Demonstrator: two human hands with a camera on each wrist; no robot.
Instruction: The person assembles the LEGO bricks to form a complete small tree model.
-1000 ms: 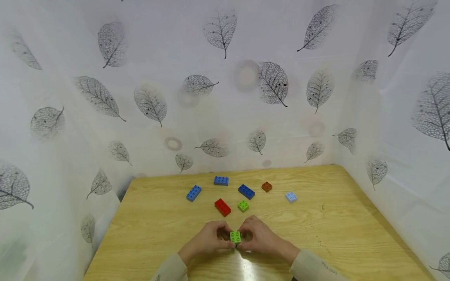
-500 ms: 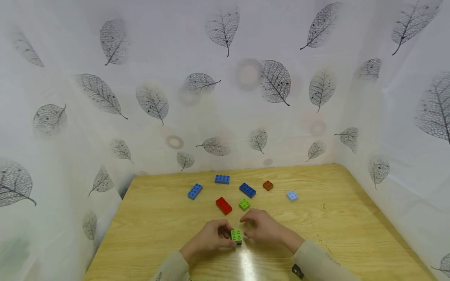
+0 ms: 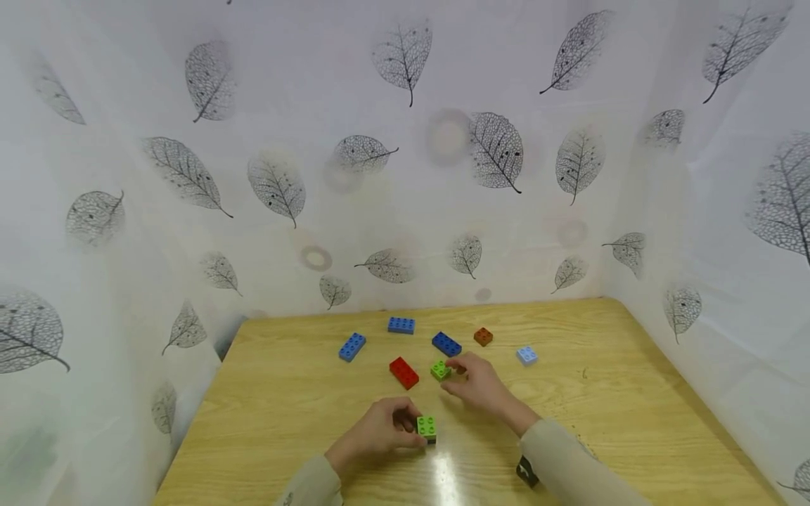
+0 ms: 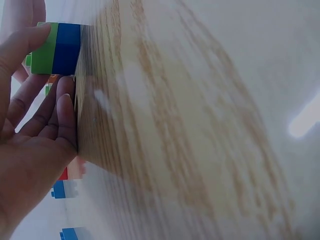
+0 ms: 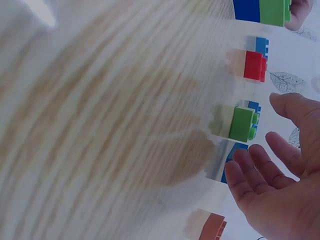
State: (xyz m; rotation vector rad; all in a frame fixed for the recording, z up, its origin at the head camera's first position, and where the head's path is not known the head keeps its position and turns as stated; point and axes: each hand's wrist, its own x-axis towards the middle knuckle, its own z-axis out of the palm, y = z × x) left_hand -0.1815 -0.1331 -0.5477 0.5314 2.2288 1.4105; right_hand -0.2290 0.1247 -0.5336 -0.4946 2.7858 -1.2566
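My left hand holds a two-brick stack at the table's near middle, thumb and fingers on its sides. The stack's upper piece is a light green brick; a dark blue brick lies under it, clearest in the left wrist view. My right hand reaches over the table to a second green brick. In the right wrist view, its fingers are spread and relaxed beside that green brick, with a gap between thumb and fingers. Contact with it cannot be made out.
Beyond the hands lie a red brick, a dark blue brick, two lighter blue bricks, one at left and one at back, a brown brick and a pale blue brick. A leaf-print curtain surrounds the table.
My right hand has let go of the stack and moved forward and slightly right to the second green brick. My left hand stays at the stack.
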